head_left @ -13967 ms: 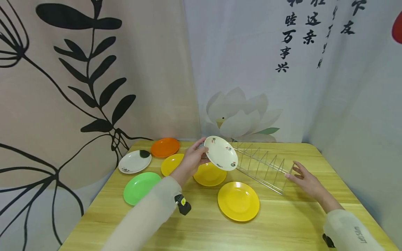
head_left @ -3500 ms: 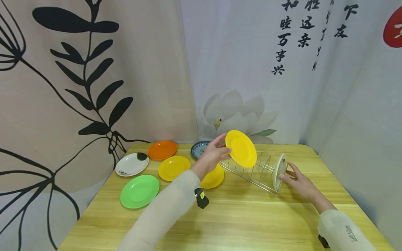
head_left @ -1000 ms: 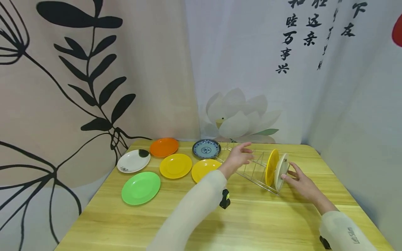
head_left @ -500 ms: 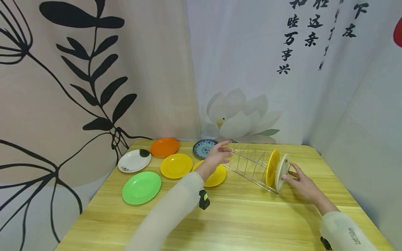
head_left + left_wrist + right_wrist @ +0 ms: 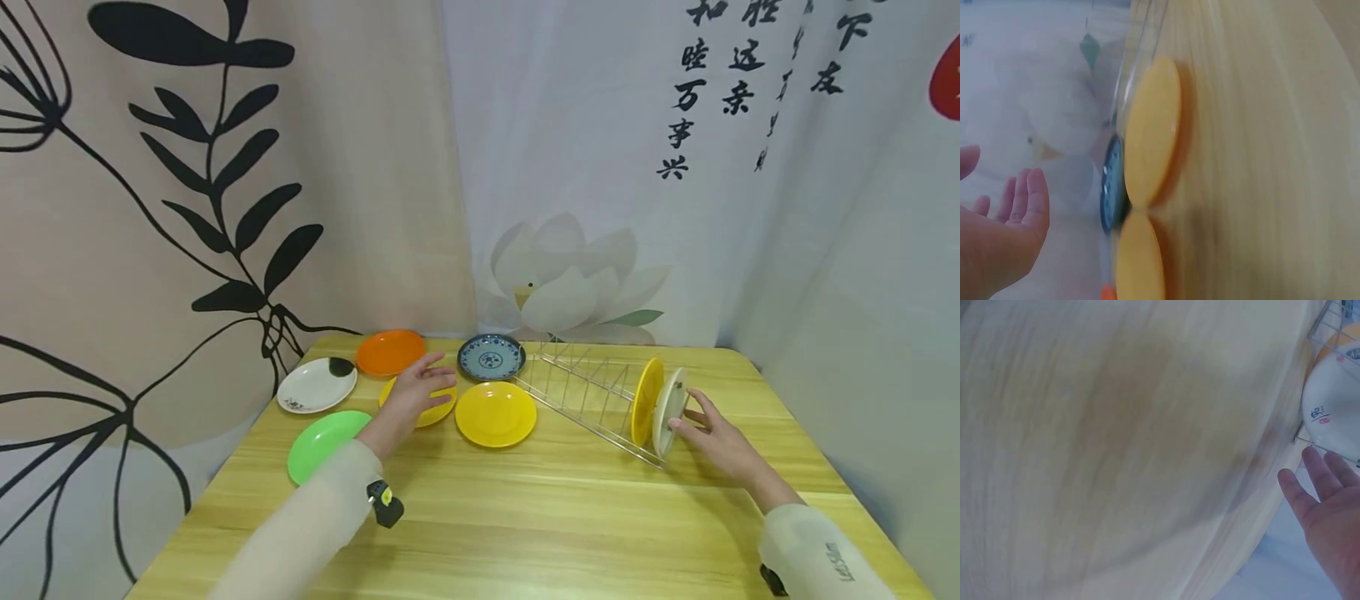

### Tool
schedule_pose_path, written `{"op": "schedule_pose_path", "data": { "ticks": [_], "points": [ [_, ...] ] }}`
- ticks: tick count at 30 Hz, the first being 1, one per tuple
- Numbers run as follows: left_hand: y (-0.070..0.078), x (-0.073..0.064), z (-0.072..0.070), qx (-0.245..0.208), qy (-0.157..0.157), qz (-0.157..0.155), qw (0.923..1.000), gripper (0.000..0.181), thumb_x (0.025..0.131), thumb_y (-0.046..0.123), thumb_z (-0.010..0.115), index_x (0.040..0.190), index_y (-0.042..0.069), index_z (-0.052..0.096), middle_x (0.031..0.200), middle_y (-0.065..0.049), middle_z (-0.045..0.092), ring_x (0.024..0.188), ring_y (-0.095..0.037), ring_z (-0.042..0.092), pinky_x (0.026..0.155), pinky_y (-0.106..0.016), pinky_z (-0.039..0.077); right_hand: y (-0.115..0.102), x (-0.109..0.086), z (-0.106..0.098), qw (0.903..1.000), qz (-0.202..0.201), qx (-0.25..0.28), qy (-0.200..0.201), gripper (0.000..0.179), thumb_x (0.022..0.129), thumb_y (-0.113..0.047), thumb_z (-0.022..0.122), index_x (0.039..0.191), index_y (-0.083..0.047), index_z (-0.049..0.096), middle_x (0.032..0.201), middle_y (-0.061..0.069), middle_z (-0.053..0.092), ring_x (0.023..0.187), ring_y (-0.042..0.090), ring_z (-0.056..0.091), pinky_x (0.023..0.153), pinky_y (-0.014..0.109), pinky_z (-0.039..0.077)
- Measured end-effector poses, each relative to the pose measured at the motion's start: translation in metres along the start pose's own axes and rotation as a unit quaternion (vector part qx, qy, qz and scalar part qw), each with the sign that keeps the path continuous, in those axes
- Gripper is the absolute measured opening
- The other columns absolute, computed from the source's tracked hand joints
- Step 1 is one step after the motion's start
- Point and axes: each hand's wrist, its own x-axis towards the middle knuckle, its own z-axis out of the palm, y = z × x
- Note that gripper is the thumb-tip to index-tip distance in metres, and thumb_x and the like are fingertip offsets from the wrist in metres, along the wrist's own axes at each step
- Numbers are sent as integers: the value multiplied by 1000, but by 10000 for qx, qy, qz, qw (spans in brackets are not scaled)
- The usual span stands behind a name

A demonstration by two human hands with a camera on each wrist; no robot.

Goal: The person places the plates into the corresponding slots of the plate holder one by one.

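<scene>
My left hand (image 5: 408,404) holds nothing, its fingers spread above a yellow plate (image 5: 438,412) that it partly covers. A second yellow plate (image 5: 496,414) lies to its right, below a blue-patterned plate (image 5: 491,357). In the left wrist view, two yellow plates show beside the hand. A wire dish rack (image 5: 585,392) holds a yellow plate (image 5: 647,400) and a white patterned plate (image 5: 670,412), both standing on edge at its right end. My right hand (image 5: 712,433) is at that end, fingers fairly straight, fingertips (image 5: 1310,453) right at the rack's end wire beside the white plate.
Farther left lie an orange plate (image 5: 391,352), a white plate with a dark patch (image 5: 315,385) and a green plate (image 5: 322,442). The wooden table (image 5: 555,517) ends against hanging cloth (image 5: 360,208) at the back.
The white patterned plate and then a yellow plate went from my left hand into the rack. My left hand has since moved left, away from the rack; the right hand stays at the rack's end.
</scene>
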Motion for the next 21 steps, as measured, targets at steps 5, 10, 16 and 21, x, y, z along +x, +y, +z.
{"op": "schedule_pose_path", "data": {
  "ticks": [5,10,16,21],
  "points": [
    [0,-18,-39,200,29,82,9998,59,100,9,59,153,8,33,140,-21,49,126,-35,49,104,-50,45,0,-1,1,10000,10,11,-16,84,102,-51,46,160,-11,-1,151,35,30,130,60,35,95,76,35],
    [-1,-33,-76,358,57,156,9992,61,101,13,58,155,8,29,140,-19,46,124,-31,51,106,-50,43,2,1,1,10000,5,-32,69,84,102,-53,46,160,-11,1,151,35,31,130,60,35,95,75,35],
    [-13,-44,-125,546,377,49,9978,70,101,19,60,158,7,21,136,-15,49,114,-17,58,104,-44,46,1,0,-1,9999,29,-56,89,84,102,-52,46,160,-12,1,151,34,31,129,60,36,95,76,33],
    [-28,-61,-176,875,638,87,9941,76,102,21,59,157,0,12,111,7,55,96,0,60,95,-33,53,0,-1,0,9999,53,-43,81,84,102,-53,45,160,-11,0,151,34,30,129,60,35,96,77,33]
  ]
}}
